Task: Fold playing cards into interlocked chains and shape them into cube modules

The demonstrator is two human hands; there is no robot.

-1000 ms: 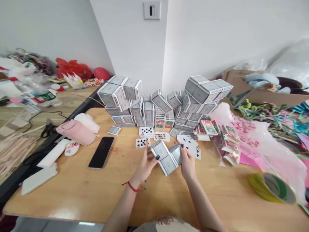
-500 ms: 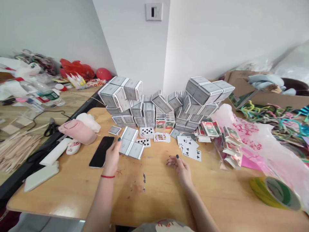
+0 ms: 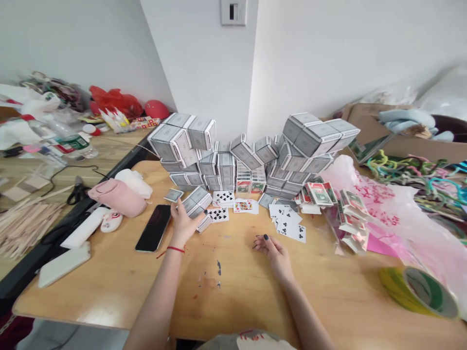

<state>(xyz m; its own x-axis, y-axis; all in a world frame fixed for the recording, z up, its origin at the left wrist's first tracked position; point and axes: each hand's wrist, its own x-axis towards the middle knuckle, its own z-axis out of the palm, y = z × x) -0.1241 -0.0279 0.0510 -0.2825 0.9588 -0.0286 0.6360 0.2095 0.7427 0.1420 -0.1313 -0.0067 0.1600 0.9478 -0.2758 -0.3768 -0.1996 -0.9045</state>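
Note:
My left hand grips an L-shaped block of grey-backed playing cards low over the table, thumb on its near side; part of the block is hidden behind the hand. Just beyond my fingers lies a small grey-backed card piece. My right hand rests on the tabletop holding nothing, its fingers loosely curled and the thumb apart. Face-up cards lie to the right of the held block. Behind them stands a structure of stacked card blocks, with a tall side at left and at right.
A black phone lies left of my left hand, near a pink pouch-like item and a white slab. To the right are loose cards, card boxes, pink-printed plastic and a yellow-green tape roll.
My left hand has moved right and slightly forward and turned, tilting the card block so its edges show more. My right hand stays in place. The view has shifted slightly.

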